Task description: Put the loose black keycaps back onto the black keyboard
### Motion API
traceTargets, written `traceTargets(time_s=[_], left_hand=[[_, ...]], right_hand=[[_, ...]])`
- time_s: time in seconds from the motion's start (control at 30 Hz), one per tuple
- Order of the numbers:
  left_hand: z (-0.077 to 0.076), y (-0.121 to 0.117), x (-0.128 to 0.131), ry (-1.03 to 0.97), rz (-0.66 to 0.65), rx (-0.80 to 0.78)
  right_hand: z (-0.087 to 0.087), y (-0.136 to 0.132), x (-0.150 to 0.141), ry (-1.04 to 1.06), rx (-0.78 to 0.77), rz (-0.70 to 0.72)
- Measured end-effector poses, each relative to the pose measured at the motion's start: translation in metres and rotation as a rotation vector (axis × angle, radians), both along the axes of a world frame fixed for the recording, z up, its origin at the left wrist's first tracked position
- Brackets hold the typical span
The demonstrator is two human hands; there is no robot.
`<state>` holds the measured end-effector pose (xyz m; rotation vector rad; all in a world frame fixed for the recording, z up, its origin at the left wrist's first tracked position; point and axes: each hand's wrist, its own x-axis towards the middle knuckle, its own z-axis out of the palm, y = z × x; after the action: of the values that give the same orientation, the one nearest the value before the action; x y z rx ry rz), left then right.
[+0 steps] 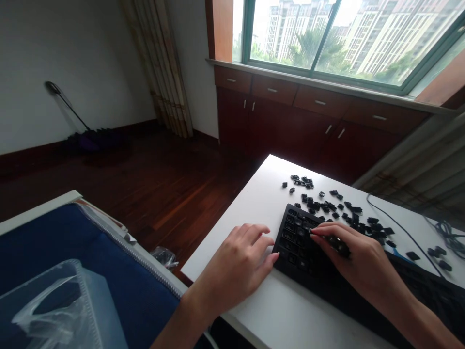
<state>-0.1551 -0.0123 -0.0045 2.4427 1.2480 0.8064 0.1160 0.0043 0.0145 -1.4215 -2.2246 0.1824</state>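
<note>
Looking down on a room corner with a wood floor [152,194], white walls [72,58] and a rolled bamboo blind [165,63] leaning in the corner. Window [327,41] top right, high-rise blocks and palms outside. Below it, a run of dark wood cabinets [308,121] with metal handles. Dark folded thing [89,140] on a thin pole against the wall (mop or umbrella, can't tell).

Bottom left: blue zippered cushion [83,252] with a clear plastic bag [54,305] on it. Small crumpled bag [163,257] just past its edge, on the floor or a ledge (hard to say).

White bench [290,305] runs out from bottom centre toward the cabinets. Black keyboard [296,237] lies on it at an angle, its far end running right under the right forearm. Thin black cable [403,232] goes off to a coil [446,237] at the right.

Loose black keycaps [325,206] are scattered over the bench, just past the keyboard's far edge. Left hand [236,266] lies flat on the bench, fingers slightly apart, tips just beside the keyboard's left edge. Right hand [354,257] is over the keyboard, fingers curled and clamped on a small clump of keycaps [337,245].
</note>
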Motion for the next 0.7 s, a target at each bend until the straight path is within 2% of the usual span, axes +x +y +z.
traceTargets(time_s=[0.27,0.43,0.7], left_hand=[[-0.0004,-0.0004,-0.0006,-0.002,0.001,-0.02],[-0.0007,0.0,-0.0012,-0.004,-0.008,-0.036],[-0.0023,0.0011,-0.0013,-0.014,-0.017,-0.04]], right_hand=[[-0.0078,-0.0044,0.0094,-0.04,0.053,0.13],[-0.0094,-0.0048,0.0052,-0.059,0.104,0.098],[-0.0071,-0.0047,0.0034,-0.072,0.084,0.09]])
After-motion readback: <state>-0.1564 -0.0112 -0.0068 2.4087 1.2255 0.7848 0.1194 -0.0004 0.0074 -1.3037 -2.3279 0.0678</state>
